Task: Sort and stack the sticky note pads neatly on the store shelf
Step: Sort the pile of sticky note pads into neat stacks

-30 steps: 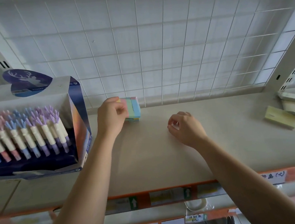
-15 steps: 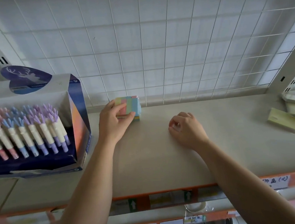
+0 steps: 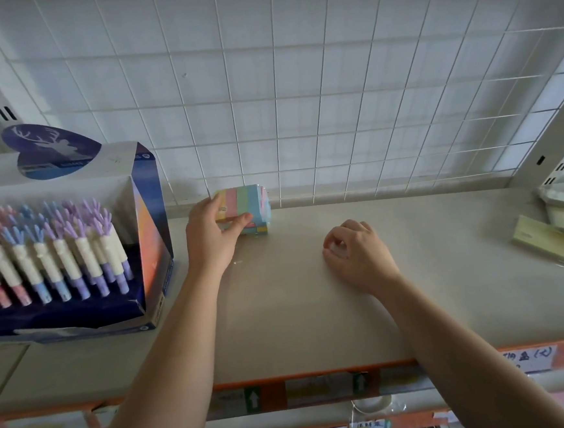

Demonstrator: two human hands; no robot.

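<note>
Left hand [image 3: 209, 234] opens from fist, now grips pad stack [image 3: 250, 203] beside pen box [image 3: 148, 231].
Right hand [image 3: 361, 255]: curled on shelf [image 3: 282, 322], contents unclear.

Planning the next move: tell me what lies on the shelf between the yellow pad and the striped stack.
Only the right hand rests on the shelf between the yellow pad and the striped stack held by the left hand. Nothing else visible.

L hand [image 3: 209, 234] grip on pad stack [image 3: 248, 204] differs vs. 1 s ago: fist closed round the stack's left end has opened out. Thumb [image 3: 240, 221] now lies along the front edge, fingers [image 3: 210, 204] over the top-left corner; more of the striped top face is exposed.
</note>
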